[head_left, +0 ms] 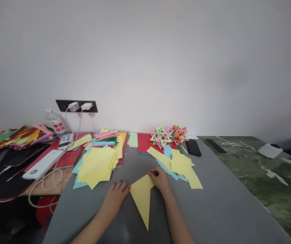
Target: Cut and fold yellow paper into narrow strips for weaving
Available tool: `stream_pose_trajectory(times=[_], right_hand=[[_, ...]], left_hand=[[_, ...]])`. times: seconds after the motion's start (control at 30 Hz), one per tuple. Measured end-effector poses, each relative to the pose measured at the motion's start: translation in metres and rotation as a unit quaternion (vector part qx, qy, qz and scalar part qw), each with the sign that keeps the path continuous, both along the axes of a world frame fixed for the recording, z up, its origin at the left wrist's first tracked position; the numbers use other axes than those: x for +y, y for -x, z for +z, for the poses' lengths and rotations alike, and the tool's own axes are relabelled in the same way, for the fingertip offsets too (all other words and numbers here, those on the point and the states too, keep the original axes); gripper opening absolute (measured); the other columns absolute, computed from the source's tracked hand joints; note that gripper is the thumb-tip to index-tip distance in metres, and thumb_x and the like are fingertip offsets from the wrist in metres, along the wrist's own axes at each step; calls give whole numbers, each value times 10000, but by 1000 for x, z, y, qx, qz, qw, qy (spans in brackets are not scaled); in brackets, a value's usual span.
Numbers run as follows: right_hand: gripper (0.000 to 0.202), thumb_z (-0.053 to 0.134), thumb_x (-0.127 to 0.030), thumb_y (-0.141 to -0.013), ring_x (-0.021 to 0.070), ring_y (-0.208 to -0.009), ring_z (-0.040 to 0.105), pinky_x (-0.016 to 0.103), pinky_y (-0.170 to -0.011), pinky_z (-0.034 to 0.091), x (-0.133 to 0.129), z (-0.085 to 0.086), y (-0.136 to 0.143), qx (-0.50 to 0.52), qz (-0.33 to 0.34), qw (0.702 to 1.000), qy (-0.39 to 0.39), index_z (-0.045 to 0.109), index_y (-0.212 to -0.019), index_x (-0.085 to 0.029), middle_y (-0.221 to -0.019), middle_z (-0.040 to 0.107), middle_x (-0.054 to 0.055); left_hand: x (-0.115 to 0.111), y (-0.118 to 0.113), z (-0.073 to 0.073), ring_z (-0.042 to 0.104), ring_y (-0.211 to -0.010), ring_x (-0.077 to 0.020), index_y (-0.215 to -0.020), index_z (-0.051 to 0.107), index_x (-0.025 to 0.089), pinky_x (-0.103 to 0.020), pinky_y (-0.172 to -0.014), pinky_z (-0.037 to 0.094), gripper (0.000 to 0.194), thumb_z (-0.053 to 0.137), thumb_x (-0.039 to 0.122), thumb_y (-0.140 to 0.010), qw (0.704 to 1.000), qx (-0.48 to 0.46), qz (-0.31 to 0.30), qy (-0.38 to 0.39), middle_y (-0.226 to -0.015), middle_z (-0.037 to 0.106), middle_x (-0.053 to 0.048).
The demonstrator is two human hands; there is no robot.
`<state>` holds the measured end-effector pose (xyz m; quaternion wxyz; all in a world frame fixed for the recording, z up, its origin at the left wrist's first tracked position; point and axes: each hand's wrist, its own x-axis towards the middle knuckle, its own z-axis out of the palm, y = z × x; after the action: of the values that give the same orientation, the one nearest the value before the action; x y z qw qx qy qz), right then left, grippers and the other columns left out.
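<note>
A folded sheet of yellow paper (141,195) lies on the grey table, its long point toward me. My right hand (160,179) pinches the paper's upper right corner between thumb and fingers. Beside the paper's left corner, my left hand (117,194) rests flat with its fingers stretched out, the fingertips at or just touching the edge. Left of the hands is a stack of yellow sheets (96,164) over light blue ones. To the right lie loose yellow pieces (182,162) on top of blue paper.
Folded paper stars (162,136) sit on a red sheet (143,142) at the back. Nearby is a black phone (193,148). A white power bank (43,164), cables, a bottle (56,122) and coloured strips (20,135) occupy the left. A white device (269,150) stands far right.
</note>
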<state>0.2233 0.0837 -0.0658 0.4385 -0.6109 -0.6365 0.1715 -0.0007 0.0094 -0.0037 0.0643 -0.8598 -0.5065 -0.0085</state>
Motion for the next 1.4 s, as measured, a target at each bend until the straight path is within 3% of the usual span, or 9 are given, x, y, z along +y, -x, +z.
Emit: stream_pose_trajectory(times=[0.17, 0.3, 0.5, 0.63, 0.77, 1.2, 1.4], right_hand=[[175, 585, -340, -659, 172, -625, 531, 283, -604, 403, 0, 0, 0, -3, 2, 1000, -3, 639, -614, -181, -604, 609, 35], [159, 578, -324, -659, 175, -620, 534, 289, -611, 401, -1, 4, 0, -13, -3, 1000, -8, 648, -629, -184, -605, 615, 36], [126, 536, -223, -673, 158, -601, 533, 286, -637, 391, -11, 14, 16, -29, 26, 998, -40, 653, -634, -200, -585, 622, 17], [143, 571, -273, -651, 154, -583, 531, 260, -580, 396, -18, 11, 36, 18, 34, 999, -18, 627, -551, -187, -579, 615, 27], [160, 589, -298, -625, 164, -589, 539, 262, -577, 406, -19, 7, 43, 37, 20, 999, 8, 615, -509, -191, -558, 605, 27], [196, 537, -291, -628, 164, -475, 521, 259, -465, 391, 1, 3, 4, 58, -32, 998, 15, 604, -481, -181, -480, 585, 26], [180, 511, -272, -639, 162, -468, 516, 254, -460, 378, 5, 2, -1, 59, -63, 996, 9, 602, -526, -166, -481, 574, 24]], left_hand=[[-8, 12, 8, 494, -1042, -217, -1105, 522, 271, -356, -809, 403, 518, 358, -38, -722, 999, 11, 12, 28, -1139, 551, -47], [-13, 13, 9, 471, -1087, -204, -1087, 534, 232, -367, -880, 391, 458, 372, 5, -723, 999, -45, 21, 20, -1201, 514, -49], [-19, -20, -17, 347, -1205, -179, -1265, 348, 212, -355, -969, 350, 452, 370, 205, -813, 987, -137, -87, 1, -1315, 403, -42], [-23, -33, -31, 316, -1224, -196, -1283, 322, 213, -384, -971, 351, 484, 372, 184, -802, 985, -164, -60, -6, -1339, 362, -54], [-24, -33, -33, 313, -1225, -204, -1286, 317, 206, -398, -968, 357, 503, 381, 167, -789, 984, -170, -54, -4, -1338, 361, -62], [-24, -31, -30, 326, -1218, -186, -1291, 304, 226, -380, -976, 351, 523, 387, 148, -780, 982, -180, -58, -10, -1336, 368, -41], [-25, -30, -32, 335, -1212, -182, -1269, 337, 221, -371, -963, 364, 492, 380, 160, -782, 983, -170, -62, -22, -1328, 383, -36]])
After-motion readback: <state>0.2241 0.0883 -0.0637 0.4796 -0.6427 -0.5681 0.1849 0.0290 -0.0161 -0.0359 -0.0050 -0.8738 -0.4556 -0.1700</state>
